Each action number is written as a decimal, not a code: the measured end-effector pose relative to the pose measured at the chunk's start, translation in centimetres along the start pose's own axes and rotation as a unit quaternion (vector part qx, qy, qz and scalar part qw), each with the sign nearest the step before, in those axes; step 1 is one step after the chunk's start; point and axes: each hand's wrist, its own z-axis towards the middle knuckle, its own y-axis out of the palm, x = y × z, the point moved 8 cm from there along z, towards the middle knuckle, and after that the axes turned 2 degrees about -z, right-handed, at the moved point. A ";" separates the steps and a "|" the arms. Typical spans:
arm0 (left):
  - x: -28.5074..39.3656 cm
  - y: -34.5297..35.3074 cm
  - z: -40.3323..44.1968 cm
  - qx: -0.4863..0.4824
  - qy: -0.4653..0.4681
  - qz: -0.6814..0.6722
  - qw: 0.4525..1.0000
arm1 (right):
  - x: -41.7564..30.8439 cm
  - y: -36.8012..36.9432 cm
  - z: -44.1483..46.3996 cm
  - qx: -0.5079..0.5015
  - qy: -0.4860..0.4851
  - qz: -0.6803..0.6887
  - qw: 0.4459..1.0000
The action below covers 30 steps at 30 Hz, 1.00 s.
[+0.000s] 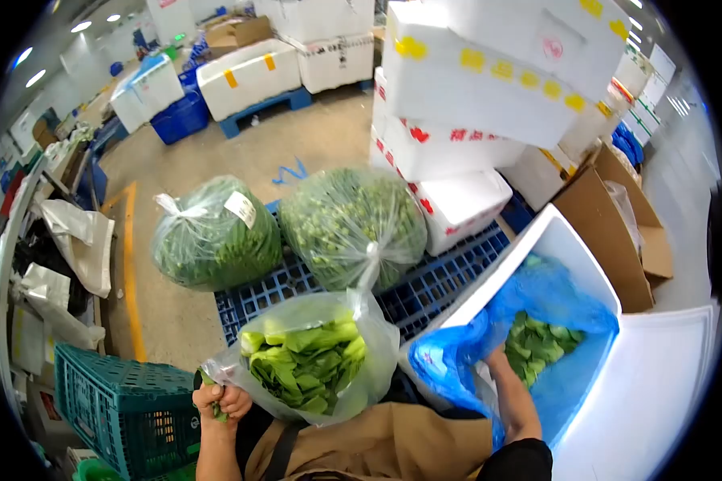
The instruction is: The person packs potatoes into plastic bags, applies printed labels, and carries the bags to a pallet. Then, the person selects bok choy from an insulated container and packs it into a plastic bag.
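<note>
My left hand (223, 402) is closed in a fist, with a bit of leafy green (207, 378) showing at its edge, beside the rim of an open clear plastic bag (379, 337). Bok choy-like leafy greens (305, 365) with pale stalks fill that bag in front of me. My right hand (497, 361) reaches into a white foam box (579, 255) lined with a blue plastic bag (457, 353). Loose green leaves (537, 346) lie inside the liner, just beyond the hand. Its fingertips are hidden, so its grip does not show.
Two tied bags of greens, one on the left (217, 240) and one in the middle (353, 216), rest at a blue pallet (425, 280). Stacked foam boxes (489, 88) rise behind. A green crate (128, 409) stands left, an open carton (618, 232) right.
</note>
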 end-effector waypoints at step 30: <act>1.9 0.5 -2.6 -0.096 0.051 -0.074 0.991 | -52.1 -12.8 -12.6 -0.310 -0.484 0.031 0.818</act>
